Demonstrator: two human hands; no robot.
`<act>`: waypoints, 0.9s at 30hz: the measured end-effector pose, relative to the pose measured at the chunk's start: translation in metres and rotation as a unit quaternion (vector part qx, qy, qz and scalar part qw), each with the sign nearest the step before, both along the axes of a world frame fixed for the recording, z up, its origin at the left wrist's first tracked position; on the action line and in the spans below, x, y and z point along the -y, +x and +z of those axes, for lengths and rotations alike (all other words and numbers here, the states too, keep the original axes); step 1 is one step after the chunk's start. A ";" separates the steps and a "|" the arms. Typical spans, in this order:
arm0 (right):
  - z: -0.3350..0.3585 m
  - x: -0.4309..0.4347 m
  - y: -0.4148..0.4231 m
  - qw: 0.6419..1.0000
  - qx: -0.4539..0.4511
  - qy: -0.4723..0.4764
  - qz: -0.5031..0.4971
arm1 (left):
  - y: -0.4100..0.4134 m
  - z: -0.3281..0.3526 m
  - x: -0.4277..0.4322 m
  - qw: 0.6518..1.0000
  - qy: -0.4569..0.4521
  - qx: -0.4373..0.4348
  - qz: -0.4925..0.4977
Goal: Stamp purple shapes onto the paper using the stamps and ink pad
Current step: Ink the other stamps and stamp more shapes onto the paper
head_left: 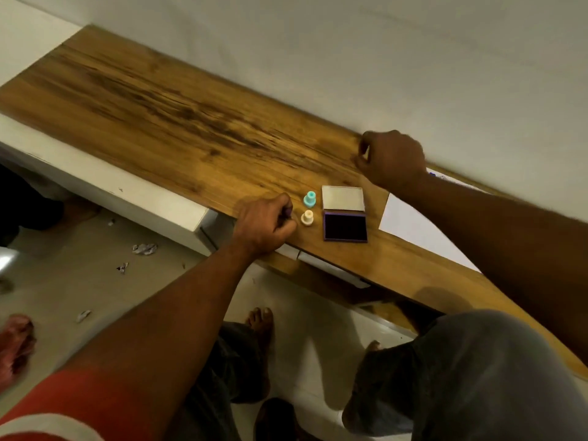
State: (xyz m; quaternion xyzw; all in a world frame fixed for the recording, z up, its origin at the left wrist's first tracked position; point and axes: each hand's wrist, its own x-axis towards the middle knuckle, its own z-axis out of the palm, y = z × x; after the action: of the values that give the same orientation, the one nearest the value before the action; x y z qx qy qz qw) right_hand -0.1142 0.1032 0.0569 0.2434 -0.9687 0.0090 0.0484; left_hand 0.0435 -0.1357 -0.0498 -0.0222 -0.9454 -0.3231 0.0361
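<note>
Both forearms are bare. A red sleeve (pixel 63 405) with a white stripe covers the left upper arm; grey trousers (pixel 461 370), apparently; feet bare.

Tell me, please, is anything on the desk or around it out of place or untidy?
On the wooden desk nothing stands out: two stamps upright, ink pad open, paper flat. On the floor to the left lie several crumpled paper scraps.

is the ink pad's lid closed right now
No, the ink pad lies open, its lid folded back flat and the dark pad exposed.
</note>
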 end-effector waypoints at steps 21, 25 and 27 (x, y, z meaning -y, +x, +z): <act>-0.013 -0.007 0.010 0.963 0.170 -0.186 -0.097 | -0.014 0.030 -0.020 0.998 0.007 -0.054 0.007; -0.001 -0.022 0.066 0.952 0.206 -0.217 -0.058 | -0.015 0.052 -0.042 0.995 -0.030 -0.093 -0.020; 0.005 -0.025 0.085 0.949 0.204 -0.236 -0.043 | -0.015 0.061 -0.052 0.995 -0.037 -0.088 -0.039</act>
State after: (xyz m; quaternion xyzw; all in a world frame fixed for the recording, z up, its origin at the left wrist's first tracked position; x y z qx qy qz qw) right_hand -0.0294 0.1285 0.0622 0.1758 -0.9375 0.2851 -0.0941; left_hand 0.0287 -0.0836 0.0108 -0.0888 -0.9482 -0.2860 0.1059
